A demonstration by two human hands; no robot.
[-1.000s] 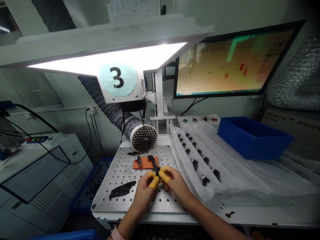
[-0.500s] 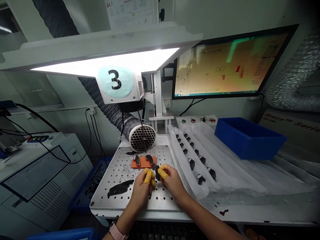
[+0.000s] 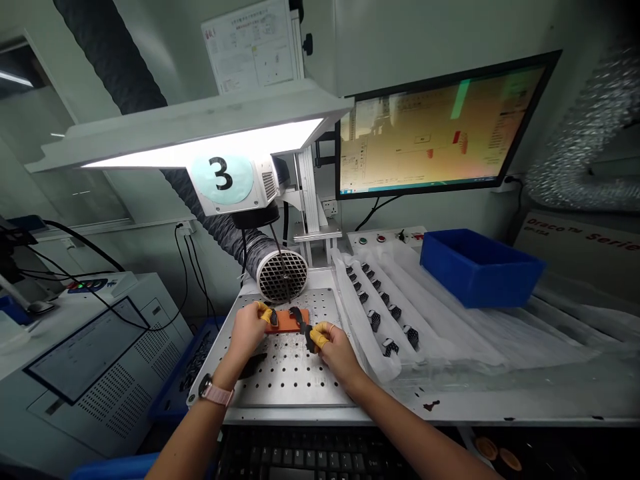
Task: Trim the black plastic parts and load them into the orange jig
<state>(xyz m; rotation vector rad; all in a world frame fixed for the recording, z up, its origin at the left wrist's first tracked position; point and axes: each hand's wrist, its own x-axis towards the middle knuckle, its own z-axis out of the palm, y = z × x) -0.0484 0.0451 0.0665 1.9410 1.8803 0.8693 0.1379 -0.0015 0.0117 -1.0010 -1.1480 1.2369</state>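
Pinching, right hand (image 3: 336, 348): thumb and forefinger, in yellow cots, are clenching a small black part (image 3: 309, 337) just below the middle of the frame, at the right end of the orange fixture (image 3: 287, 323).
Touching, left hand (image 3: 249, 328): fingertips are resting at the seated part (image 3: 273, 317) on the fixture's left end; a real grasp I cannot tell.
Doing it well: a light pinch on the edges and a steadied fixture are probably helping.
Change: half a second ago both hands were meeting before the fixture; now the left one is working further left.
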